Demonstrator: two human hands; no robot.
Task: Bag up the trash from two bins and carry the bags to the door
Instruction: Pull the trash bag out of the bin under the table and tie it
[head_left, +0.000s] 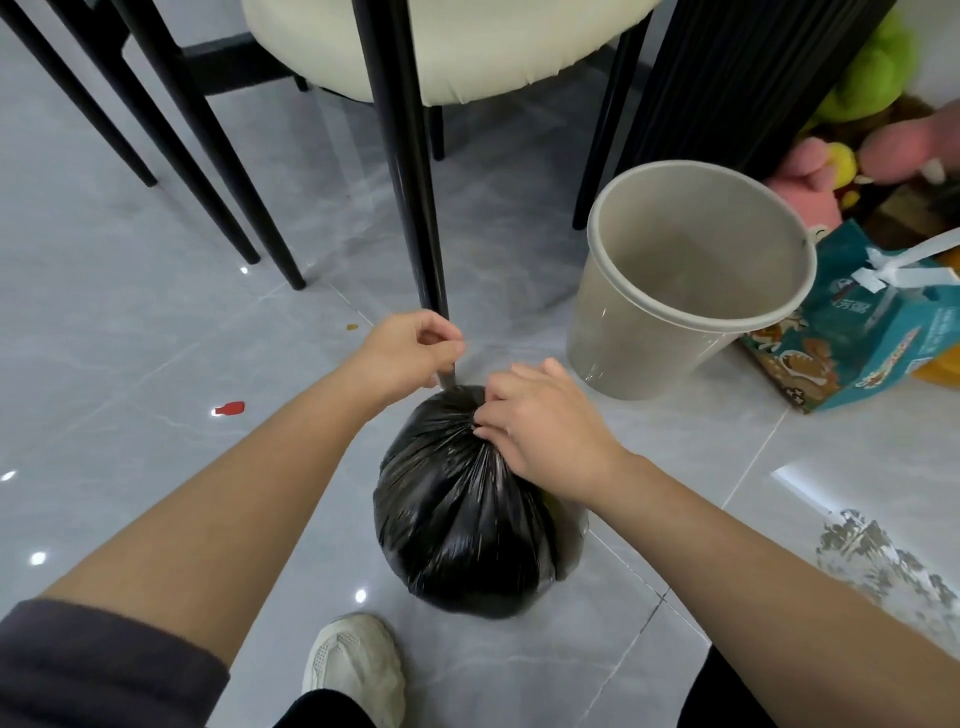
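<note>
A full black trash bag (457, 525) stands on the grey tiled floor in front of my feet, its top gathered into a tight neck. My left hand (410, 351) is closed on a thin stretched strip of the bag's top, pulled up and to the left. My right hand (540, 431) pinches the gathered neck at the top right of the bag. A beige round bin (691, 280) stands empty to the upper right, apart from the bag.
Black chair legs (415, 171) and a cream seat stand just behind the bag. A teal printed bag (872, 332) and soft toys (841, 156) lie right of the bin. A small red scrap (230, 409) lies on the floor at left. My white shoe (353, 670) is below the bag.
</note>
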